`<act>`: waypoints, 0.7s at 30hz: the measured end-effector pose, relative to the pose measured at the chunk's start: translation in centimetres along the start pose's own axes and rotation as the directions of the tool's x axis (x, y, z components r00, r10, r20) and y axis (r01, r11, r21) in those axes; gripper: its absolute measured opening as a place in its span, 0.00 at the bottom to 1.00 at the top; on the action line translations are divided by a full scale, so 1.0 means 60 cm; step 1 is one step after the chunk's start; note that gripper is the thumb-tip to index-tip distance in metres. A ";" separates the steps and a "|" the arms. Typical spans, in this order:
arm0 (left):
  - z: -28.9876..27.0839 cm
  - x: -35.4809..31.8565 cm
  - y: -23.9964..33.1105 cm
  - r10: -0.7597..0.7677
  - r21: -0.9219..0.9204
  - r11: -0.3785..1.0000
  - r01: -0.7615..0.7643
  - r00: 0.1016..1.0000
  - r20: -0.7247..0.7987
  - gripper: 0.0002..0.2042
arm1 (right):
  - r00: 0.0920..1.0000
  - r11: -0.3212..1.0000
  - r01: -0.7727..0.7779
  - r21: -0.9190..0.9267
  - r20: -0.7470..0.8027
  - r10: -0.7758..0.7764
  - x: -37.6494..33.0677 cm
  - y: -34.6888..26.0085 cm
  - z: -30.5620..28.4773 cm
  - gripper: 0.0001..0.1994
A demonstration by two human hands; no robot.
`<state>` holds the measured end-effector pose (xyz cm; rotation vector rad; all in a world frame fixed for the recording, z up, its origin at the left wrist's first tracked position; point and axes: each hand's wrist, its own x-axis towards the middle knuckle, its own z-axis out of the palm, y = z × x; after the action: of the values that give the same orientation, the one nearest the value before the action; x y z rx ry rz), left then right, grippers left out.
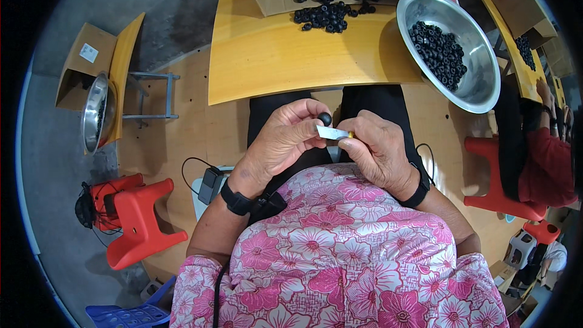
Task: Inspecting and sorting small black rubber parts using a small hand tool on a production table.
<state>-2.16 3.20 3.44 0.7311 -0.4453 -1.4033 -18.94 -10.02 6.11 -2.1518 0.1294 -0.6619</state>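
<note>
Yellow table (273,54) ahead, left grip (276,140) pinches a black piece (325,119) at fingertips, right grip (381,150) clasps knife (331,133).

The person is wearing a loose pink-and-white floral fabric blouse (340,237), its front centring on five o'clock; large deep-pink and pale flowers are covering it over a finely lined ground. Short sleeves in the same print are leaving the forearms bare, the left sleeve (194,279) showing at seven o'clock, the right sleeve (477,285) at four. Black trousers (376,100) are covering the legs from eleven to two o'clock. The left hand (282,140) is wearing a chunky black wristband (235,200) toward half past seven; the right hand (382,146) is wearing a similar black band (419,189) near four. A black cable (220,291) is running beside the left sleeve at seven.
</note>
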 end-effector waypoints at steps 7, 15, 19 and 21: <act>0.010 0.000 0.002 0.019 0.087 0.996 -0.019 1.000 -0.002 0.10 | 1.000 1.000 -0.011 0.023 -0.014 0.012 0.000 0.002 0.002 0.08; 0.013 0.000 0.004 0.035 0.116 0.993 -0.036 0.999 0.006 0.09 | 1.000 1.000 0.000 0.006 -0.018 0.000 0.000 0.005 0.004 0.07; 0.014 -0.001 0.004 0.033 0.127 0.991 -0.034 0.999 0.004 0.09 | 1.000 1.000 -0.014 -0.004 -0.017 0.014 0.000 0.003 0.003 0.07; 0.014 -0.001 0.004 0.042 0.147 0.988 -0.042 0.999 0.001 0.10 | 1.000 1.000 -0.016 0.010 -0.018 0.017 0.000 0.004 0.004 0.07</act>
<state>-2.54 3.11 4.20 0.8379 -0.5643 -1.3402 -18.82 -10.00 5.82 -2.1336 0.1534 -0.6715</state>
